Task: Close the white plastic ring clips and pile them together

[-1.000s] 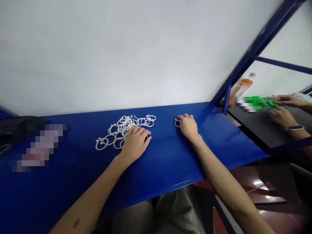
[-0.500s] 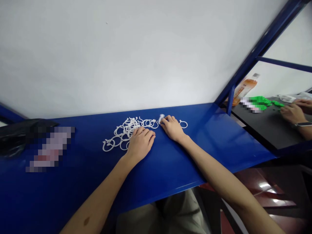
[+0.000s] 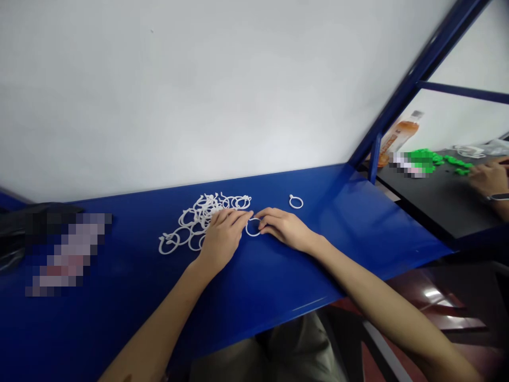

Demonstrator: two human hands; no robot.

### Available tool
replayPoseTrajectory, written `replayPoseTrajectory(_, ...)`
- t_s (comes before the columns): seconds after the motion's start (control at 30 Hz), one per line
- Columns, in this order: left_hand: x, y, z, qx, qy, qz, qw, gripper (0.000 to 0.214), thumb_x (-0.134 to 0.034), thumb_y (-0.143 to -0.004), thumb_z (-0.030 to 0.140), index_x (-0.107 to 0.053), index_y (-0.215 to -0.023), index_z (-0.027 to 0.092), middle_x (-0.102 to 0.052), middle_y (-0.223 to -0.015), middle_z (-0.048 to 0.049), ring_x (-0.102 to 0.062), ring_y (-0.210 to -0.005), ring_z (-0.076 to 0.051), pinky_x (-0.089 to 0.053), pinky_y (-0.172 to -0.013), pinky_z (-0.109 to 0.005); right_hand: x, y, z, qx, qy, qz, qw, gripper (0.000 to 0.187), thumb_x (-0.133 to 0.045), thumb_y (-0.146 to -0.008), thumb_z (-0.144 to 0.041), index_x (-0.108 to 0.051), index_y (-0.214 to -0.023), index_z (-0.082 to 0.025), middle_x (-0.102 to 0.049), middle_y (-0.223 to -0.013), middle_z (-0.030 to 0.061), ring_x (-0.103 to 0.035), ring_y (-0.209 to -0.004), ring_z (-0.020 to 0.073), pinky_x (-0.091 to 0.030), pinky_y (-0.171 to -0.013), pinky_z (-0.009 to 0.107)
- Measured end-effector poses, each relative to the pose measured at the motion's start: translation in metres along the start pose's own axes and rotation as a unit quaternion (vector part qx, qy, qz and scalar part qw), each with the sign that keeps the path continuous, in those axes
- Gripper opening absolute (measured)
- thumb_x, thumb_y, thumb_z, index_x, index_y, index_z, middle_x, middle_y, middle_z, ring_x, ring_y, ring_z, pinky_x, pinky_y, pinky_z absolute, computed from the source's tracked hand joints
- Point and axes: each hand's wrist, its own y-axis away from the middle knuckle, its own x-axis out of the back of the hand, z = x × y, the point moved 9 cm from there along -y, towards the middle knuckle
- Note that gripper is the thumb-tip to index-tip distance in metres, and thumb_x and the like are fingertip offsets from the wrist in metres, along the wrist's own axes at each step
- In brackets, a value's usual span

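A thin white open ring (image 3: pixel 253 235) is between my two hands, just above or on the blue table. My right hand (image 3: pixel 285 228) is closed, thumb and fingers pinching the ring's right side. My left hand (image 3: pixel 225 232) is closed too, its fingertips at the ring's upper left edge; its thumb is mostly hidden. Under and behind the left hand lies a heap of similar white rings (image 3: pixel 184 217) with small knobs at their ends, partly covered by that hand. One separate white ring (image 3: pixel 296 207) lies farther back, right of the heap.
The blue table (image 3: pixel 274 286) meets a white wall behind. A black plastic bag (image 3: pixel 51 208) and a blurred-out packet lie at left. Beyond the blue frame (image 3: pixel 374 159), a co-worker's hand (image 3: pixel 489 178) is by green pieces (image 3: pixel 423 159) on a dark table, near an orange bottle (image 3: pixel 403 132).
My right hand has come nearer to me and toward my left hand, and a ring is now between them. The separate ring at right is uncovered. The camera view has shifted slightly.
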Motion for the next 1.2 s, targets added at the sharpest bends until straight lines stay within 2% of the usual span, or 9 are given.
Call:
replayPoseTrajectory(0.1, 0.001, 0.001, 0.002, -0.020, 0.009, -0.002, 1.000, 0.036, -0.050, -0.094, 0.011, -0.069, -0.117, 0.031, -0.075, -0.105, -0.0016, -0.060, -0.102, -0.024, -0.044, -0.093, -0.042, -0.001, -0.001, -0.002, -0.023, -0.059, 0.008, 0.998, 0.011, -0.053, -0.100, -0.020, -0.064, -0.103, -0.019, -0.064, -0.119, 0.0086, -0.065, -0.103, 0.0175, -0.054, -0.092, 0.035)
replayPoseTrajectory(0.23, 0.005, -0.001, 0.003, -0.007, 0.028, 0.011, 1.000, 0.026, -0.051, -0.097, 0.021, -0.071, -0.111, 0.029, -0.076, -0.098, -0.0016, -0.060, -0.097, -0.023, -0.045, -0.091, -0.042, 0.000, -0.002, 0.009, -0.092, -0.084, 0.052, 0.991, 0.018, -0.057, -0.098, -0.024, -0.057, -0.115, -0.018, -0.069, -0.102, 0.0063, -0.067, -0.082, 0.0157, -0.055, -0.076, 0.030)
replayPoseTrajectory(0.33, 0.009, -0.002, 0.005, -0.001, 0.044, 0.022, 0.999, 0.023, -0.051, -0.098, 0.027, -0.072, -0.105, 0.027, -0.076, -0.093, -0.0018, -0.061, -0.092, -0.022, -0.046, -0.089, -0.040, -0.002, -0.001, 0.014, -0.114, -0.075, 0.056, 0.989, 0.017, -0.055, -0.100, -0.028, -0.058, -0.113, -0.018, -0.071, -0.094, 0.0043, -0.067, -0.079, 0.0160, -0.053, -0.073, 0.029)
replayPoseTrajectory(0.57, 0.016, 0.000, 0.013, -0.013, 0.050, 0.059, 0.997, 0.021, -0.052, -0.097, 0.019, -0.071, -0.094, 0.025, -0.075, -0.084, -0.0001, -0.060, -0.087, -0.021, -0.046, -0.085, -0.038, -0.006, -0.002, 0.005, -0.077, -0.111, 0.044, 0.990, 0.013, -0.051, -0.102, -0.024, -0.062, -0.096, -0.018, -0.071, -0.088, 0.0026, -0.065, -0.074, 0.0135, -0.050, -0.070, 0.025)
replayPoseTrajectory(0.77, 0.020, 0.004, 0.017, -0.009, 0.067, 0.076, 0.995, 0.027, -0.045, -0.097, 0.010, -0.069, -0.097, 0.025, -0.074, -0.086, 0.0005, -0.060, -0.088, -0.021, -0.046, -0.083, -0.037, 0.001, 0.001, -0.013, -0.019, -0.097, 0.065, 0.993, 0.018, -0.045, -0.104, -0.026, -0.061, -0.100, -0.019, -0.068, -0.093, 0.0056, -0.064, -0.080, 0.0147, -0.052, -0.075, 0.027)
replayPoseTrajectory(0.93, 0.016, 0.005, 0.014, -0.022, 0.035, 0.065, 0.997, 0.018, -0.051, -0.097, 0.017, -0.067, -0.094, 0.024, -0.074, -0.086, -0.0002, -0.059, -0.087, -0.022, -0.046, -0.083, -0.039, -0.002, 0.001, -0.017, 0.004, -0.077, 0.041, 0.996, 0.019, -0.045, -0.104, -0.027, -0.062, -0.102, -0.018, -0.069, -0.094, 0.0070, -0.065, -0.082, 0.0160, -0.054, -0.076, 0.029)
replayPoseTrajectory(1.03, 0.011, 0.002, 0.006, -0.003, 0.017, 0.050, 0.999, 0.015, -0.053, -0.097, 0.025, -0.067, -0.100, 0.023, -0.075, -0.092, -0.0026, -0.060, -0.091, -0.023, -0.047, -0.087, -0.041, 0.000, -0.002, -0.008, -0.010, -0.065, 0.054, 0.996, 0.019, -0.046, -0.104, -0.027, -0.063, -0.105, -0.018, -0.071, -0.100, 0.0069, -0.067, -0.088, 0.0164, -0.054, -0.081, 0.030)
replayPoseTrajectory(1.1, 0.007, 0.000, -0.001, 0.019, -0.001, 0.040, 0.999, 0.021, -0.055, -0.096, 0.033, -0.066, -0.111, 0.023, -0.074, -0.103, -0.0059, -0.060, -0.100, -0.026, -0.047, -0.092, -0.044, 0.009, -0.003, 0.006, -0.038, -0.020, 0.085, 0.995, 0.019, -0.048, -0.104, -0.028, -0.065, -0.106, -0.019, -0.072, -0.102, 0.0065, -0.066, -0.093, 0.0174, -0.053, -0.084, 0.031)
replayPoseTrajectory(1.2, -0.004, 0.001, -0.011, 0.041, -0.034, 0.006, 0.999, 0.043, -0.053, -0.096, 0.046, -0.059, -0.131, 0.022, -0.065, -0.130, -0.0107, -0.053, -0.123, -0.031, -0.044, -0.103, -0.052, 0.038, 0.005, 0.042, -0.149, 0.109, 0.149, 0.971, 0.018, -0.053, -0.101, -0.028, -0.068, -0.104, -0.020, -0.071, -0.101, 0.0066, -0.065, -0.093, 0.0198, -0.051, -0.083, 0.032)
